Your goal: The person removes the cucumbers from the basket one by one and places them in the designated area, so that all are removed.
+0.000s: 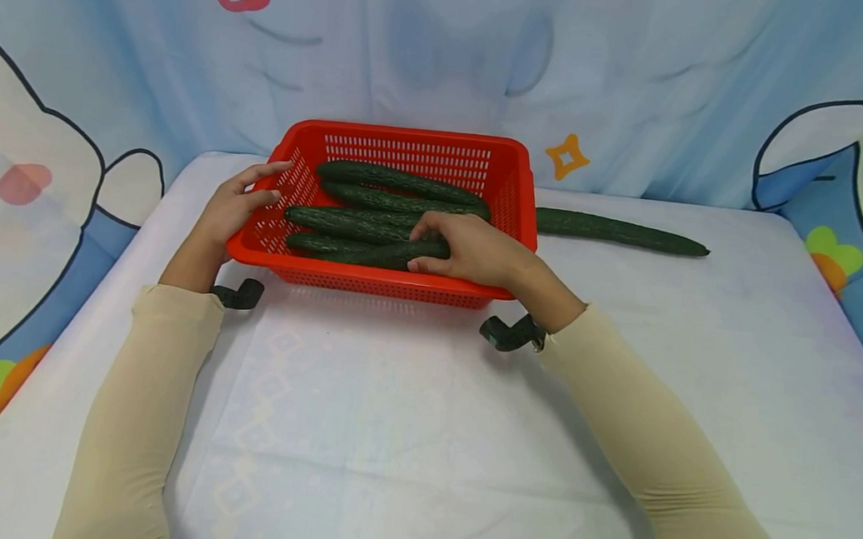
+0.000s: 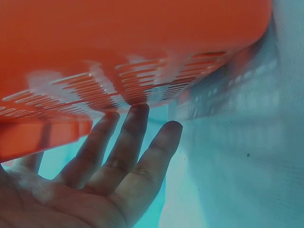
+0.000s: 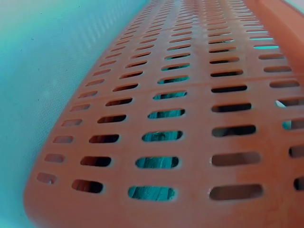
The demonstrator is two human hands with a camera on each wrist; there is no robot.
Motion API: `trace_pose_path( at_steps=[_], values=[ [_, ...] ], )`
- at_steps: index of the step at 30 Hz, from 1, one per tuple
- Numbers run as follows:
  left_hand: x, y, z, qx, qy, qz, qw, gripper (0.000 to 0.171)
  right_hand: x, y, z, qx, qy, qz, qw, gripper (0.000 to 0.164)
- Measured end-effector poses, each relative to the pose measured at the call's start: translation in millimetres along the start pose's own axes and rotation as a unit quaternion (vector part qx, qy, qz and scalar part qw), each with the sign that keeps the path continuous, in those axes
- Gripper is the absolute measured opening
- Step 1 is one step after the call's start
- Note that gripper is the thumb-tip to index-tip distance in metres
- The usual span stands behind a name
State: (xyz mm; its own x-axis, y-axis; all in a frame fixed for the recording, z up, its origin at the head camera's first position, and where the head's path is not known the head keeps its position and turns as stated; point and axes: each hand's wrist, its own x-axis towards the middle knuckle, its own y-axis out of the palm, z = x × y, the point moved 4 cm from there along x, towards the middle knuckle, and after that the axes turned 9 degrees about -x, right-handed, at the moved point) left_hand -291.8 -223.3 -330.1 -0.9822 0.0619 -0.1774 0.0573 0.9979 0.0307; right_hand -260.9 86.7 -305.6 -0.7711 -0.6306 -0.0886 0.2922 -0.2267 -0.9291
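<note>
A red plastic basket with slotted walls holds several dark green cucumbers. My right hand reaches over the near right rim and grips the end of a cucumber lying at the basket's front. At the left end, my left hand holds the basket's rim, with two digits over the top. In the left wrist view, the other fingers stretch beneath the rim against the outer wall. Only the basket's slotted side shows in the right wrist view; the right hand is hidden there.
One long cucumber lies on the white tablecloth, right of the basket. A blue printed curtain hangs behind the table. Dark bands with small blocks sit at both wrists.
</note>
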Motion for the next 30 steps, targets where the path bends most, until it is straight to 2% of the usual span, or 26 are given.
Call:
trace_pose_path(
  at_steps=[10, 20, 30],
  values=[
    [0.8, 0.3, 0.4, 0.006, -0.006, -0.006, 0.9999, 0.048, -8, -7, 3, -0.008, -0.037, -0.092, 0.995, 0.043],
    [2.2, 0.5, 0.9, 0.004, -0.004, -0.005, 1.0, 0.048, -13, -10, 6, -0.009, -0.05, -0.139, 0.989, 0.04],
    [2.7, -1.0, 2.0, -0.001, -0.003, -0.006, 1.0, 0.047, -27, -12, 9, 0.022, -0.072, -0.185, 0.98, 0.039]
  ],
)
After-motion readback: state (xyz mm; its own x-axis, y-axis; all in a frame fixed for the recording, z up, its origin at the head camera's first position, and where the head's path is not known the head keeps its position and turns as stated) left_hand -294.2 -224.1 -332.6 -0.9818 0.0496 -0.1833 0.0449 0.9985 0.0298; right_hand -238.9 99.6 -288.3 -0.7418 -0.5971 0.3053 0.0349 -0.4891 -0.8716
